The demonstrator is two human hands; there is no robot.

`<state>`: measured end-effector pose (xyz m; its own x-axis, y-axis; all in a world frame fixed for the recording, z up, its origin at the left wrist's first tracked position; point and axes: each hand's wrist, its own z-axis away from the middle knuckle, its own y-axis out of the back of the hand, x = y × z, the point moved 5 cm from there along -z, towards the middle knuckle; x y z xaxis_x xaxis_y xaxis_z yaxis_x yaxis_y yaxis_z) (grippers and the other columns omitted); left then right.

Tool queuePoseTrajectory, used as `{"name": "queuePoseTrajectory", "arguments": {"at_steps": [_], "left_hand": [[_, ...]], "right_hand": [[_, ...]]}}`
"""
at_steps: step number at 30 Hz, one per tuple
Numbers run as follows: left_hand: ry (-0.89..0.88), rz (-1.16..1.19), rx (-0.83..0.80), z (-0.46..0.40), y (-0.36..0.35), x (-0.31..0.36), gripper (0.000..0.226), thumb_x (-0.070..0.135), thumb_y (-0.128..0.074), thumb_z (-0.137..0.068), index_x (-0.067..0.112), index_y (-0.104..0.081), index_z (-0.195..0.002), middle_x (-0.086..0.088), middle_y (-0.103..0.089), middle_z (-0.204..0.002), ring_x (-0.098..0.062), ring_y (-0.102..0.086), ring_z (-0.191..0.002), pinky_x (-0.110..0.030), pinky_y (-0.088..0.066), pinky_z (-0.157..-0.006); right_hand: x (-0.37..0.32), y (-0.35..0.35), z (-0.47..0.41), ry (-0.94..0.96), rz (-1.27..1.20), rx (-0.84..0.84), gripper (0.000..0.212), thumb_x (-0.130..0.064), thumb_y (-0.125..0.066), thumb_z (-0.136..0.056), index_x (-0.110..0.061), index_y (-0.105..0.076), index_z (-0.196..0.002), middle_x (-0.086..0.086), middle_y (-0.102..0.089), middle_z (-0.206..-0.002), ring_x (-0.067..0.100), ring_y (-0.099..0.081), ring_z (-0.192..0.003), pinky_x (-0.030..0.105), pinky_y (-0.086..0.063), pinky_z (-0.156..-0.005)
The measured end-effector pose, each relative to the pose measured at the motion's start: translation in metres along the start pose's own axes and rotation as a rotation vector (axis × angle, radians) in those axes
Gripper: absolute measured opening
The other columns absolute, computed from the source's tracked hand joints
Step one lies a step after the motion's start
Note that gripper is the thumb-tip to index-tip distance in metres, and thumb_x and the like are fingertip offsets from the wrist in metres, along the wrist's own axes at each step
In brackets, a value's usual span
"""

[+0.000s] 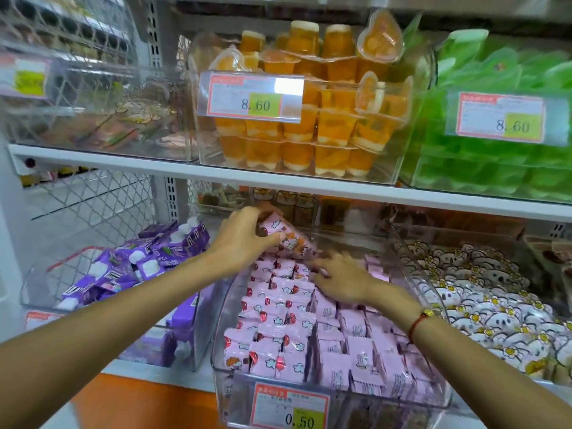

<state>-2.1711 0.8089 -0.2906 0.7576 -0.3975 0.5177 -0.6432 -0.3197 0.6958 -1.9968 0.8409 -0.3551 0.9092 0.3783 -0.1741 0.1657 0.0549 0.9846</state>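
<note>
**Hands in the bin [220, 363]**

Left hand [244, 239] curls round a few pink packs [291, 238] and holds them up at the back of the clear bin. Right hand [340, 281] lies open, fingers spread, on the rows of packs [278, 308] below. Purple packs [123, 274] sit left, white packs [483, 305] right, orange cups [309, 140] above.

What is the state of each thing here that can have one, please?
pink packets, standing in rows in the bin.
raised packet, tilted, lifted above the rows.
left hand, grips the raised packet.
right hand, rests flat on the pink packets.
clear bin, open on top, nearly full.
orange cups, lidded, stacked in layers.
purple pouches, capped, lying in a loose heap.
</note>
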Motion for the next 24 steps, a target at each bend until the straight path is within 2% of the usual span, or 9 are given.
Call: {"name": "queuePoseTrajectory", "arguments": {"at_steps": [3, 6, 9, 12, 15, 17, 20, 22, 24], "left_hand": [[0.005, 0.015, -0.017, -0.006, 0.004, -0.001, 0.038, 0.03, -0.071, -0.081, 0.018, -0.062, -0.117, -0.002, -0.067, -0.114, -0.021, -0.06, -0.108, -0.041, -0.048, -0.091], [-0.027, -0.001, -0.074, -0.008, 0.004, 0.002, 0.039, 0.028, -0.072, -0.081, 0.018, -0.063, -0.117, 0.0, -0.067, -0.116, -0.019, -0.06, -0.109, -0.04, -0.048, -0.092], [-0.053, -0.04, -0.186, -0.009, -0.002, 0.007, 0.042, 0.027, -0.073, -0.08, 0.019, -0.063, -0.12, 0.0, -0.067, -0.117, -0.019, -0.061, -0.107, -0.039, -0.048, -0.092], [-0.145, -0.167, -0.327, -0.012, -0.017, 0.014, 0.045, 0.03, -0.074, -0.08, 0.021, -0.062, -0.122, 0.003, -0.066, -0.118, -0.017, -0.06, -0.106, -0.028, -0.045, -0.084], [-0.197, -0.289, -0.391, -0.02, -0.037, 0.013, 0.046, 0.029, -0.071, -0.082, 0.022, -0.06, -0.126, 0.001, -0.058, -0.129, -0.019, -0.055, -0.114, -0.028, -0.041, -0.087], [-0.156, -0.303, -0.409, -0.024, -0.052, 0.003, 0.048, 0.028, -0.071, -0.082, 0.021, -0.057, -0.127, -0.001, -0.058, -0.127, -0.019, -0.057, -0.109, -0.027, -0.043, -0.084], [-0.102, -0.268, -0.485, -0.026, -0.069, -0.008, 0.038, 0.025, -0.069, -0.085, 0.02, -0.058, -0.121, -0.001, -0.063, -0.119, -0.016, -0.058, -0.095, -0.028, -0.047, -0.08], [-0.125, -0.284, -0.583, -0.029, -0.074, -0.009, 0.031, 0.018, -0.058, -0.091, 0.02, -0.06, -0.122, 0.0, -0.063, -0.123, -0.017, -0.058, -0.106, -0.034, -0.048, -0.091], [-0.143, -0.304, -0.637, -0.033, -0.073, -0.007, 0.034, 0.011, -0.051, -0.093, 0.019, -0.061, -0.124, 0.0, -0.061, -0.126, -0.018, -0.057, -0.112, -0.035, -0.046, -0.095]], "right_hand": [[-0.001, 0.0, 0.002, 0.002, -0.006, -0.057, 0.038, -0.039, -0.034, -0.099, -0.038, -0.046, -0.135, 0.008, -0.032, -0.148, 0.032, -0.021, -0.136, 0.045, -0.021, -0.111], [-0.003, 0.005, 0.011, 0.054, -0.088, -0.045, 0.034, -0.039, -0.034, -0.1, -0.041, -0.053, -0.128, 0.001, -0.038, -0.144, 0.028, -0.027, -0.13, 0.043, -0.023, -0.108], [-0.005, 0.004, 0.019, 0.119, -0.092, -0.069, 0.034, -0.037, -0.037, -0.1, -0.036, -0.053, -0.13, 0.001, -0.048, -0.137, 0.028, -0.035, -0.126, 0.044, -0.029, -0.106], [-0.006, 0.002, 0.026, 0.157, -0.109, -0.071, 0.036, -0.035, -0.039, -0.1, -0.031, -0.051, -0.133, -0.001, -0.047, -0.141, 0.025, -0.036, -0.127, 0.043, -0.03, -0.107], [-0.008, 0.003, 0.027, 0.175, -0.167, -0.027, 0.034, -0.028, -0.042, -0.099, -0.025, -0.053, -0.131, 0.001, -0.051, -0.138, 0.02, -0.044, -0.123, 0.032, -0.035, -0.102], [-0.008, 0.008, 0.027, 0.156, -0.236, 0.095, 0.031, -0.021, -0.046, -0.097, -0.02, -0.057, -0.126, 0.002, -0.053, -0.134, 0.02, -0.052, -0.114, 0.026, -0.039, -0.092], [-0.005, 0.01, 0.027, 0.105, -0.233, 0.213, 0.037, -0.021, -0.046, -0.096, -0.02, -0.046, -0.134, 0.005, -0.049, -0.134, 0.022, -0.049, -0.113, 0.035, -0.041, -0.095], [-0.006, 0.003, 0.026, 0.11, -0.196, 0.125, 0.046, -0.028, -0.04, -0.099, -0.025, -0.032, -0.144, 0.006, -0.048, -0.136, 0.022, -0.049, -0.108, 0.037, -0.042, -0.091], [-0.006, -0.007, 0.025, 0.101, -0.116, 0.032, 0.047, -0.036, -0.031, -0.101, -0.033, -0.025, -0.147, 0.005, -0.043, -0.143, 0.025, -0.044, -0.12, 0.041, -0.037, -0.099]]}}
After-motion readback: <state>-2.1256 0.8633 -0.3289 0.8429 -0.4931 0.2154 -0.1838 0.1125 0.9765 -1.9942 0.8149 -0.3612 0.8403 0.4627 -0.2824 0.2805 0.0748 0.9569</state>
